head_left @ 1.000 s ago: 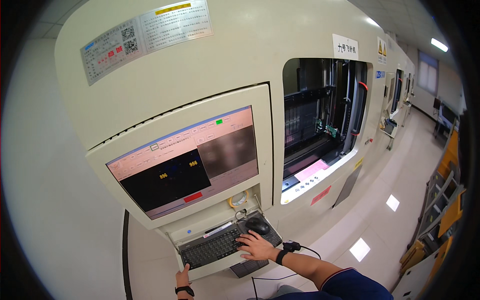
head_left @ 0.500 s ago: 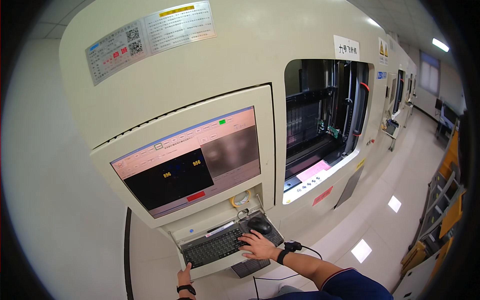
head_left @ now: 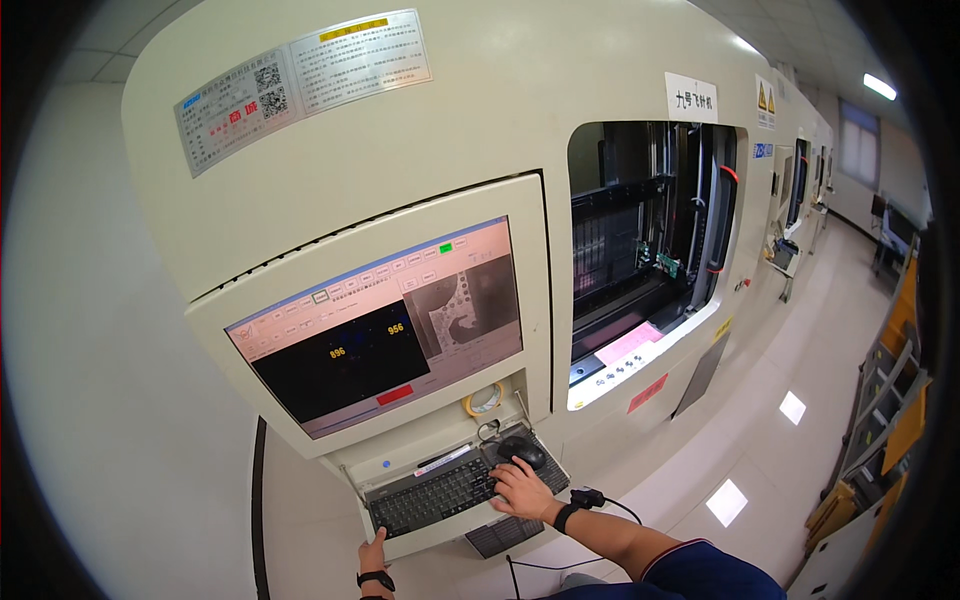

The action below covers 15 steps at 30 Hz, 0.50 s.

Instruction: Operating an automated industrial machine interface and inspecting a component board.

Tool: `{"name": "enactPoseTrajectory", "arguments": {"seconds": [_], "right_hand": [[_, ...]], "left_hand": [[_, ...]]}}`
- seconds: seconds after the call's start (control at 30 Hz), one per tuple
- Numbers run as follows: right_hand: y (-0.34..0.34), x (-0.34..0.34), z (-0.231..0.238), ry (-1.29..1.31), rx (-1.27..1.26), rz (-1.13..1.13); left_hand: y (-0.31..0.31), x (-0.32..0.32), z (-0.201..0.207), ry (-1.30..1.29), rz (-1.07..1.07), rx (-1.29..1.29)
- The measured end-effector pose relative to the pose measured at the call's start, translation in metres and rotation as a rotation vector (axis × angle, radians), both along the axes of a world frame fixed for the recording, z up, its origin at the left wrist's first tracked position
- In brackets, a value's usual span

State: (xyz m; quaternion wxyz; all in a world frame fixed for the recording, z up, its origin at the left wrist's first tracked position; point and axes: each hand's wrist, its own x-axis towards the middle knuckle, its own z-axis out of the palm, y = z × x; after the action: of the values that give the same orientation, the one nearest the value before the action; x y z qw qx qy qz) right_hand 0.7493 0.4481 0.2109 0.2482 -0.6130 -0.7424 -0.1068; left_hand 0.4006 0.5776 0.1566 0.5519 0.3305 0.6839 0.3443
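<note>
My right hand (head_left: 522,493) lies over the right end of a black keyboard (head_left: 435,497), fingers spread on or just above the keys. Just beyond its fingertips a black mouse (head_left: 522,452) rests on the tray. At the tray's near left corner, my left hand (head_left: 373,553) grips the edge of the pale pull-out tray (head_left: 430,537), thumb on top and the other fingers mostly hidden. Above the tray, a monitor (head_left: 390,320) set in the machine's front shows a black panel with yellow figures and a grey camera picture beside it.
A roll of yellow tape (head_left: 486,402) stands behind the mouse. Right of the monitor, an opening (head_left: 650,250) shows dark rails and a green circuit board (head_left: 665,264). A second keyboard (head_left: 503,537) hangs below the tray, near a black cable connector (head_left: 588,497). Racks (head_left: 880,400) line the far right.
The grey camera picture on the monitor has gone from blurred to sharp, with a light, speckled shape in it. My right hand has barely shifted; my left keeps its grip.
</note>
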Motion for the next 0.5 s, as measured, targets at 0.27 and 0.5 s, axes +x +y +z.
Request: {"name": "enactPoseTrajectory", "arguments": {"seconds": [0.27,0.5], "right_hand": [[0.0,0.002,0.0,0.059,0.017,0.021],[0.001,0.002,0.0,0.049,-0.007,0.032]], "left_hand": [[0.0,-0.001,0.003,0.015,-0.116,-0.047],[0.0,-0.003,-0.003,0.032,-0.095,-0.037]]}}
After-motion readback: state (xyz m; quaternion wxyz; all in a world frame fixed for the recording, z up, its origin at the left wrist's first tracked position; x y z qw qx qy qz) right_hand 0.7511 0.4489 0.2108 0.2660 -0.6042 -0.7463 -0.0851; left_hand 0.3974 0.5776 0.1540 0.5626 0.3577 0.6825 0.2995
